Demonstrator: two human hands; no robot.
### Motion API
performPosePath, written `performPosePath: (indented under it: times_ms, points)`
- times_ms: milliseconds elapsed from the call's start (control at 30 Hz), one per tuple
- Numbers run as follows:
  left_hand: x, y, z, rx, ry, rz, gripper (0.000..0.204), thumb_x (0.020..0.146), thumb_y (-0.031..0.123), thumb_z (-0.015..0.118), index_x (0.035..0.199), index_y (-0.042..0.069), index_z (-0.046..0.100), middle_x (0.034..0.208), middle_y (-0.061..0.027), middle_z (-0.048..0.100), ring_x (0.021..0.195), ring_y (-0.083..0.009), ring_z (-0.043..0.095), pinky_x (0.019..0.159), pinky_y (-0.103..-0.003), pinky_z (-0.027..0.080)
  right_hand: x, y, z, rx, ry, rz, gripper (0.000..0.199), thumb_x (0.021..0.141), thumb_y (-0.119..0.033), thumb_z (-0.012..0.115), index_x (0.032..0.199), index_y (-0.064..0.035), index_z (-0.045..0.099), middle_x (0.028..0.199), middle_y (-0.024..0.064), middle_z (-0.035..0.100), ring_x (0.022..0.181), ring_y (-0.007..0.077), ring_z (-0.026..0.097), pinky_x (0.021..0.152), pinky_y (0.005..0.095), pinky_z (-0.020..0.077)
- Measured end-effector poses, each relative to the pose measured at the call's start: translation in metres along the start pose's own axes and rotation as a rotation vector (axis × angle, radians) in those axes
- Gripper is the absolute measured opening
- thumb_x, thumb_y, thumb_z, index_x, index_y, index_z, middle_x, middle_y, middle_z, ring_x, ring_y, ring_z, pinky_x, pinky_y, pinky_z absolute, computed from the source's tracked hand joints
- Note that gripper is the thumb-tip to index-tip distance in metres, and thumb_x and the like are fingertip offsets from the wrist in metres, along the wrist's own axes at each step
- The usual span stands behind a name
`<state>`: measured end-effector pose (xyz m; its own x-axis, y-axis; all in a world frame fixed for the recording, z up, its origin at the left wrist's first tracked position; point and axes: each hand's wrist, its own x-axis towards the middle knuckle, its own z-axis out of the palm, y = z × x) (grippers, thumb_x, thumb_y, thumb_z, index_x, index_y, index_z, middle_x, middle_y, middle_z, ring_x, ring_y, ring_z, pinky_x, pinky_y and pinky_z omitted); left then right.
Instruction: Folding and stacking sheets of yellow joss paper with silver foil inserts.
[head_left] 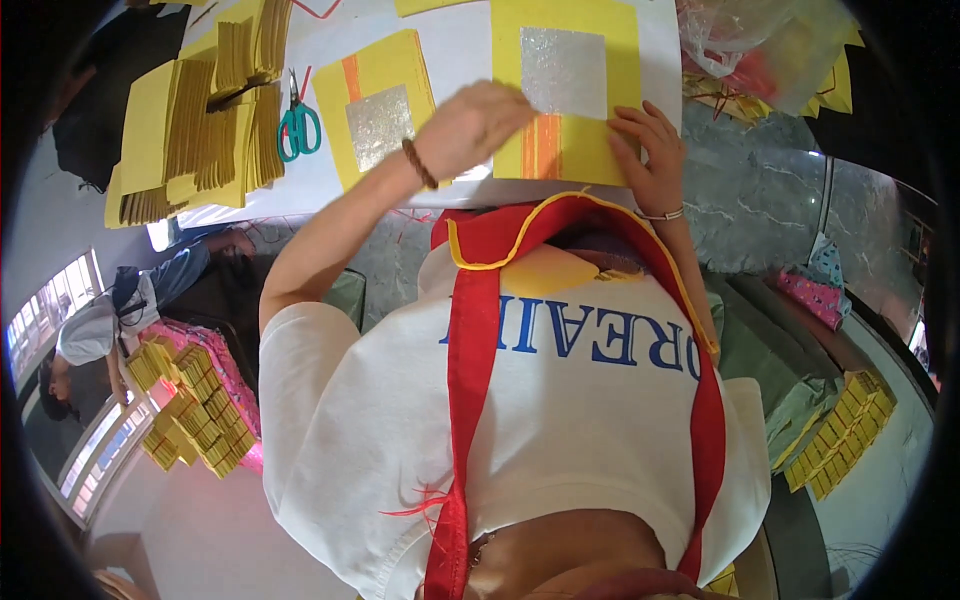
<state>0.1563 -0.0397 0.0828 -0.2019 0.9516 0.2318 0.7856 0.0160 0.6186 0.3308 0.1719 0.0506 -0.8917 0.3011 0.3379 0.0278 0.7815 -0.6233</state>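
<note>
- Single view: head-worn wide fisheye, left unit of a side-by-side pair.
- Facing: steeply downward over the wearer's white shirt (600, 430), which fills the lower centre at close range.
- Worktop (455, 55): upper part of the frame, cut by the top edge, farther from the lens than the shirt.
- Hands: left hand (475, 130) and right hand (650, 150), upper centre.
- Periphery: straight edges bow; dark corners.

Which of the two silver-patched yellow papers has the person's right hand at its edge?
The right paper: the right hand is at its right edge. The left paper lies beside the teal-handled scissors instead.
</note>
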Motion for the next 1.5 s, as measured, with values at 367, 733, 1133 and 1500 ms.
performPosePath:
  times_ms: [367, 733, 1133, 1500]
  points:
    - [-0.024, 0.034, 0.014, 0.204, 0.101, 0.085, 0.028, 0.076, 0.015, 0.065, 0.100, 0.002, 0.060, 0.098, -0.0110, 0.058, 0.089, -0.0270, 0.054, 0.077, -0.034, 0.046, -0.004, 0.002, 0.008, 0.712, 0.011, 0.403, 0.024, 0.091, -0.020, 0.049, 0.096, 0.0001, 0.063, 0.110, 0.0095, 0.059, 0.106, 0.0182, 0.051, 0.092, 0.0298, 0.0379]
    - [-0.008, 0.028, 0.001, -0.211, -0.024, -0.201, 0.014, 0.081, 0.014, 0.061, 0.085, 0.000, 0.062, 0.073, -0.0088, 0.059, 0.068, -0.0196, 0.056, 0.060, -0.029, 0.045, -0.005, 0.003, 0.007, 0.786, 0.031, 0.400, 0.039, 0.096, -0.028, 0.038, 0.095, 0.0016, 0.064, 0.112, 0.0113, 0.057, 0.107, 0.0200, 0.050, 0.096, 0.0302, 0.0338]
    - [0.001, 0.026, -0.004, -0.451, -0.122, -0.486, 0.013, 0.077, 0.014, 0.057, 0.078, 0.002, 0.063, 0.064, -0.0044, 0.060, 0.058, -0.0090, 0.052, 0.057, -0.025, 0.043, -0.004, 0.005, 0.008, 0.800, 0.024, 0.377, 0.042, 0.096, -0.029, 0.036, 0.097, 0.0023, 0.064, 0.113, 0.0131, 0.057, 0.110, 0.0214, 0.048, 0.098, 0.0317, 0.0321]
    - [0.002, 0.020, -0.006, -0.577, -0.102, -0.570, 0.015, 0.079, 0.013, 0.057, 0.079, -0.001, 0.063, 0.063, -0.0003, 0.058, 0.059, -0.0057, 0.048, 0.056, -0.023, 0.041, -0.014, 0.017, 0.004, 0.670, -0.098, 0.094, 0.030, 0.083, -0.015, 0.058, 0.112, -0.0073, 0.058, 0.125, 0.0066, 0.051, 0.121, 0.0236, 0.040, 0.103, 0.0336, 0.0271]
